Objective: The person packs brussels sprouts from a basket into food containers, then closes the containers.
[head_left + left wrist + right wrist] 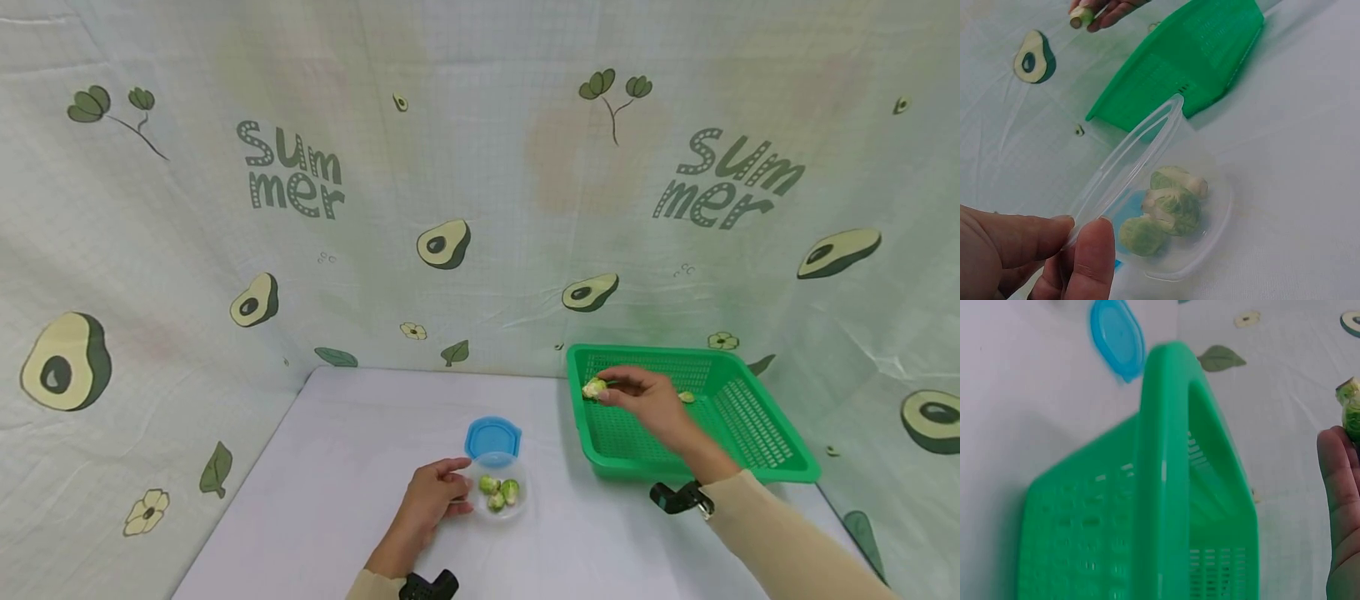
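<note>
Left hand (431,492) pinches a clear, round bowl (1205,240) of leafy sprouts (1174,214).

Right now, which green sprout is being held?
The pale-green Brussels sprout in the right hand; others lie in the clear plastic bowl or green plastic basket.

Green "summer" lettering (291,171), split "sum / mer", printed twice on avocado-patterned cloth backdrop (495,158).

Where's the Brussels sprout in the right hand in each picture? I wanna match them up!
Head: the Brussels sprout is right of centre, in the right hand's fingers.
Left wrist: at the top, left of centre.
Right wrist: at the right edge, partly cut off.
Shared landmark: the green plastic basket.
</note>
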### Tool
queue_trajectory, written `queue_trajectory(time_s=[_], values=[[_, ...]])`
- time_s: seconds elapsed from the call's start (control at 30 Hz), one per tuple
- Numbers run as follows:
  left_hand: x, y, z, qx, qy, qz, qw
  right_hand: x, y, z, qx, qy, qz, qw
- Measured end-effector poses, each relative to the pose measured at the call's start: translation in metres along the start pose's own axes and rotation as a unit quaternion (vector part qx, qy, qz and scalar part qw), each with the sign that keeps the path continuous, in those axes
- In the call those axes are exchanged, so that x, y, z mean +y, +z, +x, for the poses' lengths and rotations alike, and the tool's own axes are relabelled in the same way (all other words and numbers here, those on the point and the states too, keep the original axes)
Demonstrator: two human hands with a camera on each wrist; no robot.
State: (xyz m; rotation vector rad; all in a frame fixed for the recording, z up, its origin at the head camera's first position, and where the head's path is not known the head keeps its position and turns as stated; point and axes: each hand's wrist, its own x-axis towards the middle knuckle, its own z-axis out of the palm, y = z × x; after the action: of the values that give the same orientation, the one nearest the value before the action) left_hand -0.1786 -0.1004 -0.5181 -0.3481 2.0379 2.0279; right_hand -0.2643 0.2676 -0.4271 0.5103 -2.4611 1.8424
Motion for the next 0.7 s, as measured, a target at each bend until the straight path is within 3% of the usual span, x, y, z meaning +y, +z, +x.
queue_trajectory(time_s=[0.7], values=[[0.002,-0.002,-0.001,-0.007,0.004,-0.006,1.0000,-0.002,0.069,-0.013,-0.012,-0.036,0.088,0.9953]])
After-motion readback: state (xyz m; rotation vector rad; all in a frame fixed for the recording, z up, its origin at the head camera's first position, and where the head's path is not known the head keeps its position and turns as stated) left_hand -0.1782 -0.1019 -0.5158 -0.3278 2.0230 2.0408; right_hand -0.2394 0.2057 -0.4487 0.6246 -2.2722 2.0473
